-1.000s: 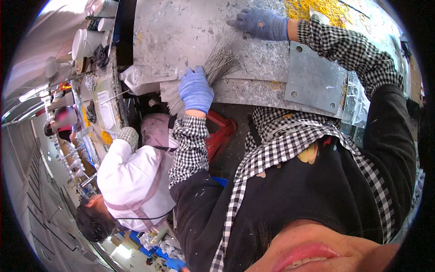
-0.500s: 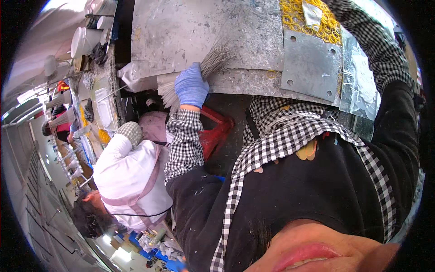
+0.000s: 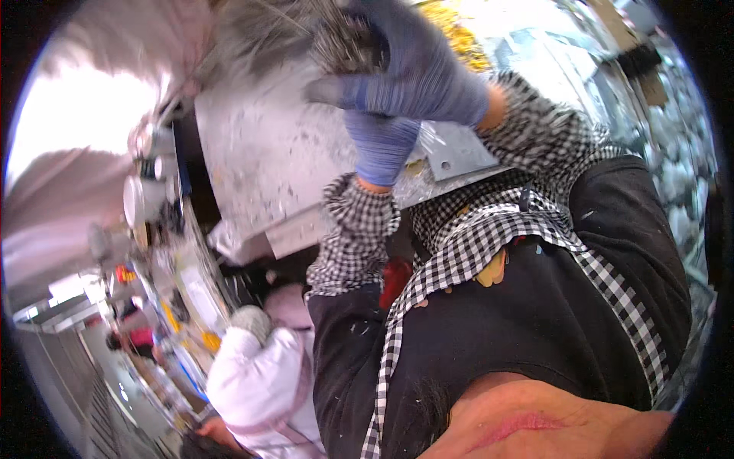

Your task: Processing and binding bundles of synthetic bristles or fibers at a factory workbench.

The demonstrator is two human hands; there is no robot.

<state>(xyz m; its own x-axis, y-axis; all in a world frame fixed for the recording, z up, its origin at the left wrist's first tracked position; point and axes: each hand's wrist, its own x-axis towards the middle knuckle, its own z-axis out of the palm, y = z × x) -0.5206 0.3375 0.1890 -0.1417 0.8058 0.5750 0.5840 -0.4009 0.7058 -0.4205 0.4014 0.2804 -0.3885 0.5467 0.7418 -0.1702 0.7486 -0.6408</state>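
Observation:
Both my hands wear blue knitted gloves and are raised together over the metal-topped table. My right hand point(image 3: 420, 73) is closed around a bundle of thin grey wire-like strands point(image 3: 344, 47), its thumb stretched to the left. Just below and partly behind it, my left hand point(image 3: 384, 145) is closed at the same bundle; the right hand covers most of its fingers. The strands fan out to the upper left and are smeared by motion, so their exact kind is unclear.
The scuffed metal sheet point(image 3: 267, 145) covers the table. A grey plate with holes point(image 3: 456, 157) lies near its front edge, and yellow rings point(image 3: 459, 34) lie beyond. At left, a co-worker in white point(image 3: 260, 390) sits near a cluttered bench with a white bucket point(image 3: 143, 200).
My left hand has lifted the bundle up and to the right, off the table's near edge. My right hand has come in from the far right and closed on it. The view has tilted.

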